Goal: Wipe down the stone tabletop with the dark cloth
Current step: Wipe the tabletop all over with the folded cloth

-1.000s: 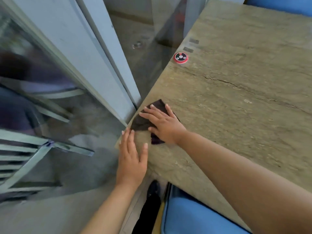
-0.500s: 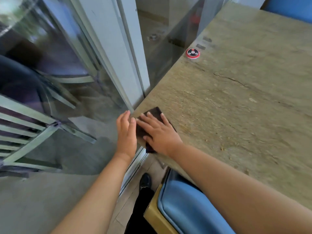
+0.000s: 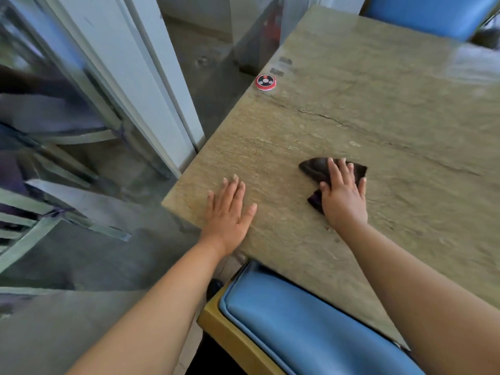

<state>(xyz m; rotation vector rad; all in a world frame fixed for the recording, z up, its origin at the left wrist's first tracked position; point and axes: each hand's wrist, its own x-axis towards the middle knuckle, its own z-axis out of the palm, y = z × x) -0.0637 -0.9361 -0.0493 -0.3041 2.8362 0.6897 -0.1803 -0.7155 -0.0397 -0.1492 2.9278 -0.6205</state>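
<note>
Cloth: I see the dark cloth (image 3: 313,167) lying crumpled on the stone tabletop (image 3: 378,104), set in from the near left corner, well apart from the left edge and nearer the near edge than the far one. One end bulges up in a rounded hump to the left of my fingers; a flatter flap shows to the right and a small corner pokes out below my palm.
Right hand: my right hand (image 3: 342,193) lies flat on top of the cloth, fingers straight and slightly spread, pressing it to the stone rather than gripping it.
Left hand: my left hand (image 3: 230,209) rests palm down on bare stone close to the near left corner, fingers straight and apart, holding nothing, well clear of the cloth.
Tabletop: greenish-brown stone with a thin dark crack running across it beyond the cloth.
Button: a small round red and black call button (image 3: 265,82) sits at the left edge, further back.
Chairs: a blue padded chair (image 3: 311,328) is tucked under the near edge; another blue chair (image 3: 433,14) stands at the far edge.
</note>
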